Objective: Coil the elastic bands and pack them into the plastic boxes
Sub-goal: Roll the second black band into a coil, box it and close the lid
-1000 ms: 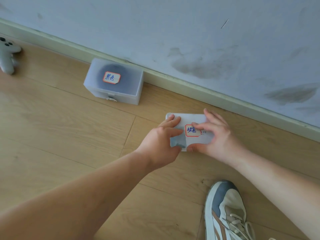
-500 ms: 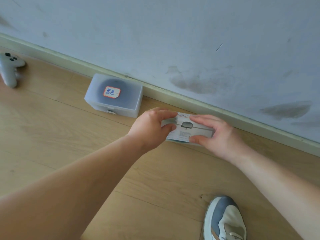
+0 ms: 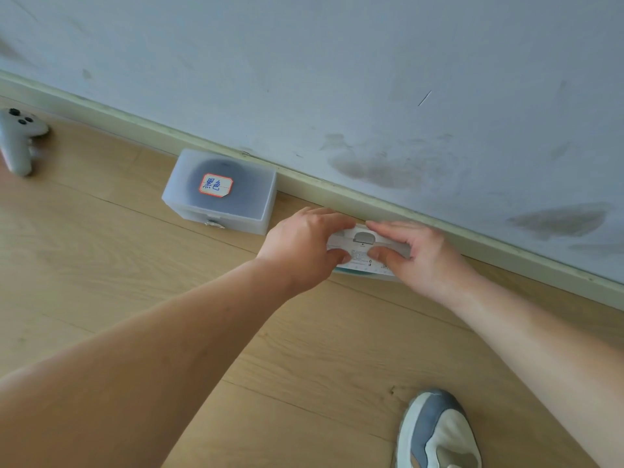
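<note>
A translucent plastic box (image 3: 362, 248) lies on the wooden floor close to the skirting board, its front face with a grey latch turned toward me. My left hand (image 3: 305, 244) grips its left end, thumb on the front. My right hand (image 3: 420, 253) grips its right end, fingers over the top and thumb on the front. Something teal shows at the box's lower edge. A second translucent plastic box (image 3: 221, 192) stands to the left by the wall, lid closed, with a red-bordered label and a dark coil showing through.
A white game controller (image 3: 18, 138) lies on the floor at the far left. My shoe (image 3: 439, 430) is at the bottom right. The skirting board (image 3: 337, 194) and a scuffed wall run diagonally behind both boxes.
Both hands carried the nearer box toward the wall and tipped it, so the labelled top turned away and the latch face now shows. It now sits beside the other box.
</note>
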